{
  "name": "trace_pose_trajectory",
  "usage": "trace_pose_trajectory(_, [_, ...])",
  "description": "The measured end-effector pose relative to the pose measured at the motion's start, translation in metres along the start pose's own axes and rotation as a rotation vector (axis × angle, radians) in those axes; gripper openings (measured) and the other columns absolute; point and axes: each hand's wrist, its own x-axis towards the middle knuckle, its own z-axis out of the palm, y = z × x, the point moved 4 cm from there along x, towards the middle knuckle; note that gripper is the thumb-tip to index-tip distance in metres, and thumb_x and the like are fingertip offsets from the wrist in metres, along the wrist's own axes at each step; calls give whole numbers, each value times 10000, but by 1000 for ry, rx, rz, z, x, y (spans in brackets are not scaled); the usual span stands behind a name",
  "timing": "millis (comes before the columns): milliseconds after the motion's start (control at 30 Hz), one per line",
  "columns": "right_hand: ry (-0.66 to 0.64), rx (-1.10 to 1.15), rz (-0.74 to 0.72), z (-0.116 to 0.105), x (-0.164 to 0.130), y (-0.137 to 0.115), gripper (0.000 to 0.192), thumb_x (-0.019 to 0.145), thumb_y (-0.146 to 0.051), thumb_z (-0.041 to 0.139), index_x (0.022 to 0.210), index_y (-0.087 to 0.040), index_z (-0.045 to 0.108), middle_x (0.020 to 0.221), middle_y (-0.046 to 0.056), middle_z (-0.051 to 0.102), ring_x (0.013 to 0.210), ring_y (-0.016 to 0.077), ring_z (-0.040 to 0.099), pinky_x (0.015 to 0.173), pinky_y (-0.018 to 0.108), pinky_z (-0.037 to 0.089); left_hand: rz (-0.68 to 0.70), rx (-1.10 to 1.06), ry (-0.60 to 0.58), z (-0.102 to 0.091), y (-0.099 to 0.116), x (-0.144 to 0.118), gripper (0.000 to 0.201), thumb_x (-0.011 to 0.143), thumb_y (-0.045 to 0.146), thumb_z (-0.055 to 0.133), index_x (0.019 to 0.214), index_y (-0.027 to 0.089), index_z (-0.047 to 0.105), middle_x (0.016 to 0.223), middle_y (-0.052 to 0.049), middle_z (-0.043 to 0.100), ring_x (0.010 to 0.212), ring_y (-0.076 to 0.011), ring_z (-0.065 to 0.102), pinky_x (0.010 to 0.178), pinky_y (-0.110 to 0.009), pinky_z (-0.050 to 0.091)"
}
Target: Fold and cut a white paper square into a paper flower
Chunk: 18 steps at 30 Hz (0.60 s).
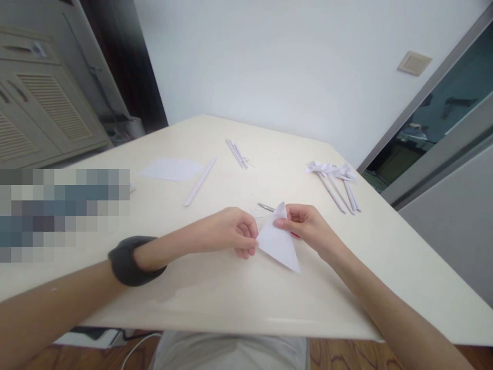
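Between my hands is a white sheet of paper (278, 245), partly folded and roughly triangular, held just above the table. My right hand (306, 223) pinches its upper part between thumb and fingers. At the paper's left corner, my left hand (243, 234) has its fingers curled, with thumb and forefinger pinched on that corner. Behind the paper lies a pair of scissors (265, 207); a blade and a bit of red handle show, and the rest is hidden. White paper scraps (254, 209) are scattered close to the blade.
Paper pinwheels (332, 170) on rolled sticks lie at the right. A long rolled paper tube (200, 182) and flat white sheets (171, 169) are at the left. Several thin paper sticks (235, 153) lie further back. The white table (215, 303) meets a wall behind.
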Motion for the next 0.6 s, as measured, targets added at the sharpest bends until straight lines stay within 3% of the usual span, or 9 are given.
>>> trace_pose_trajectory(233, [-43, -72, -25, 4, -1, -4, 226, 761, -369, 608, 683, -171, 533, 655, -12, 492, 595, 106, 436, 552, 238, 331, -107, 43, -101, 4, -1, -3, 73, 684, 212, 585, 656, 162, 540, 668, -21, 689, 599, -148, 649, 578, -249, 521])
trace_pose_trajectory(600, [-52, 27, -48, 2, -3, -9, 271, 818, -333, 548, 617, -151, 557, 561, -26, 484, 538, 82, 443, 530, 222, 326, -116, 43, -202, -2, -6, -4, 49, 683, 201, 579, 654, 176, 548, 663, -18, 695, 591, -152, 642, 576, -263, 519])
